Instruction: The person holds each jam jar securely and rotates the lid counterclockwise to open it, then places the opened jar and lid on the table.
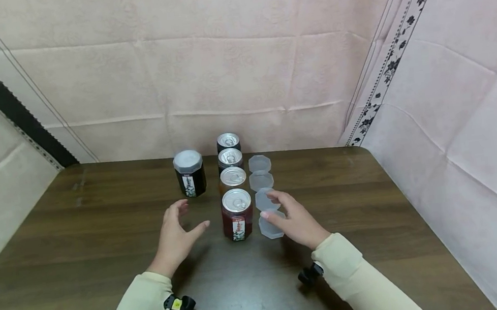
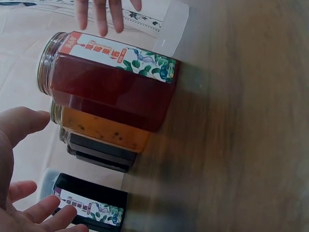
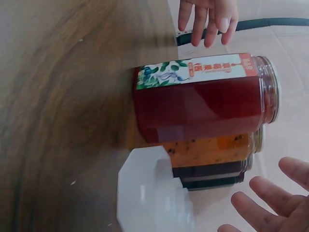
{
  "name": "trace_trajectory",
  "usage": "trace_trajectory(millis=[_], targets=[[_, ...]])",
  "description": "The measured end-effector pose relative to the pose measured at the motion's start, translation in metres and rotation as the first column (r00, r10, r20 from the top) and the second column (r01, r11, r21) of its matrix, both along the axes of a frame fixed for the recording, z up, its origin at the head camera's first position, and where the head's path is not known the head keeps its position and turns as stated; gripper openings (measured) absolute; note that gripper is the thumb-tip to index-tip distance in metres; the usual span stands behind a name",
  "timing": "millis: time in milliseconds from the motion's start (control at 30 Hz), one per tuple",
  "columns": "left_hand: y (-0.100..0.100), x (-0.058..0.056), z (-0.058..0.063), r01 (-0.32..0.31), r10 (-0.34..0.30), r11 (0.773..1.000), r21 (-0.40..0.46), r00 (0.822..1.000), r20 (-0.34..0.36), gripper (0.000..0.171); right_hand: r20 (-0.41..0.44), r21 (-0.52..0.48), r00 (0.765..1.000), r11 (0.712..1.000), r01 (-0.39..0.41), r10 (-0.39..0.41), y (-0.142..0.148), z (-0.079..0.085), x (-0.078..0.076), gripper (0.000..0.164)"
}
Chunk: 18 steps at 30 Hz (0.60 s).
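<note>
A red jar (image 1: 230, 221) with a silver pull-tab top and a white label stands at the front of a row. Behind it are an orange jar (image 2: 104, 129) and dark jars (image 2: 104, 157), all with silver tops. Beside the row lie several translucent octagonal plastic lids (image 1: 272, 229). My left hand (image 1: 175, 239) hovers left of the red jar, thumb and fingers spread and holding nothing. To the jar's right, my right hand (image 1: 297, 221) hangs over the nearer lids with its fingers apart. Neither hand touches the jars.
A dark jar (image 1: 193, 182) wearing a translucent lid stands apart, beyond my left hand. The brown wooden table (image 1: 79, 246) meets a pale cloth wall (image 1: 221, 76) just behind the jars. Another cloth side (image 1: 474, 73) borders the table at right.
</note>
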<state>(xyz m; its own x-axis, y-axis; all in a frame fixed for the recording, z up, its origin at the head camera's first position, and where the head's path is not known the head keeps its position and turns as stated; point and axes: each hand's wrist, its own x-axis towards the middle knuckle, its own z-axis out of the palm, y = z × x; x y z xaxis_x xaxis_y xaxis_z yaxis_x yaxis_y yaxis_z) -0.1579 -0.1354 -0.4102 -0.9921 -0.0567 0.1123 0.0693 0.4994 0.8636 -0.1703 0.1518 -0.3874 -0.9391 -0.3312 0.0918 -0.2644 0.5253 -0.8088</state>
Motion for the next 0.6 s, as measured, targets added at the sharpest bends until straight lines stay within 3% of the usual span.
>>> trace_trajectory(millis=[600], targets=[[-0.011, -0.009, 0.002, -0.052, 0.052, 0.997, -0.058, 0.999, -0.007, 0.075, -0.044, 0.025, 0.999, 0.999, -0.025, 0.026, -0.014, 0.027, -0.005, 0.067]])
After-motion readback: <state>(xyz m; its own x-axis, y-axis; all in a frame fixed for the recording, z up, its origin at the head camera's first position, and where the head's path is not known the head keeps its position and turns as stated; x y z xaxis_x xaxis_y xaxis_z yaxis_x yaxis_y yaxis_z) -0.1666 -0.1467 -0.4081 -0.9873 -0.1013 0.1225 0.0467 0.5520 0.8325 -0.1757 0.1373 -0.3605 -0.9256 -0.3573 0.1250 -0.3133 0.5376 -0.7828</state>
